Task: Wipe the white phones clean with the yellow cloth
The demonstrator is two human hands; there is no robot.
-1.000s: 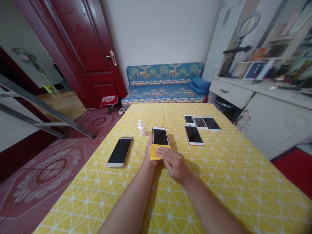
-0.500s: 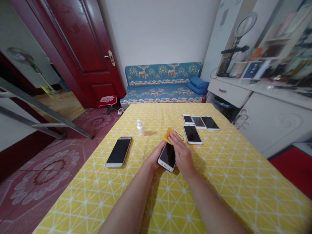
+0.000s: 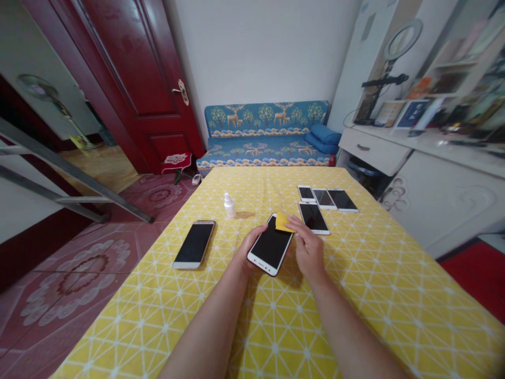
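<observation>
The phone (image 3: 270, 245) sits in the left hand (image 3: 250, 246), tilted, with its dark screen facing up. The fingers and thumb curl around its side. It looks light and stiff, but the glass may be slippery and could crack, so the edges look like the best place to hold it. The right hand (image 3: 310, 251) is almost closed, and its fingers pinch a yellow cloth (image 3: 283, 222) by the phone's top corner. The cloth looks soft and bendy. Just past the grip stands a small white bottle (image 3: 229, 206) with a cap on. I cannot see what is inside it. Left of the grip lies another phone (image 3: 193, 245). Past the right hand lie four more phones (image 3: 324, 199). All of them rest on a yellow tablecloth (image 3: 357, 310).
</observation>
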